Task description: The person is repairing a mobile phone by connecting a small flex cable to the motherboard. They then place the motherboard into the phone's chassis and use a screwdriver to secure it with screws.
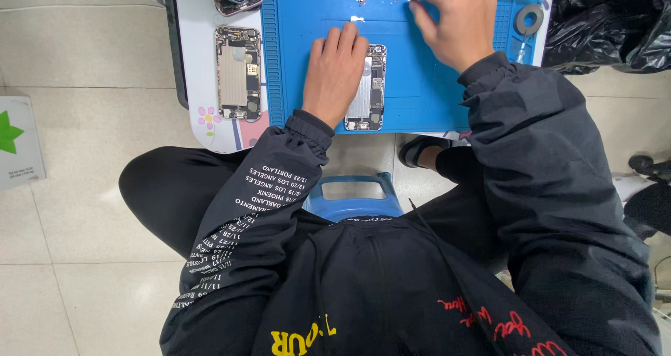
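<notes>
The person wears a black long-sleeved jacket of thin, slightly shiny fabric with ribbed elastic cuffs. The left sleeve carries rows of small white printed lettering down its length. The right sleeve is plain black. Yellow block lettering and red script lettering mark the front. Black trousers cover the legs, and both hands are bare.

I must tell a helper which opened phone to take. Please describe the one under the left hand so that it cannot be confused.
Find the blue work mat on the small white table. Near its front edge lies an opened phone body, half covered by the left hand. The other opened phone lies off the mat on the white table, untouched.
</notes>
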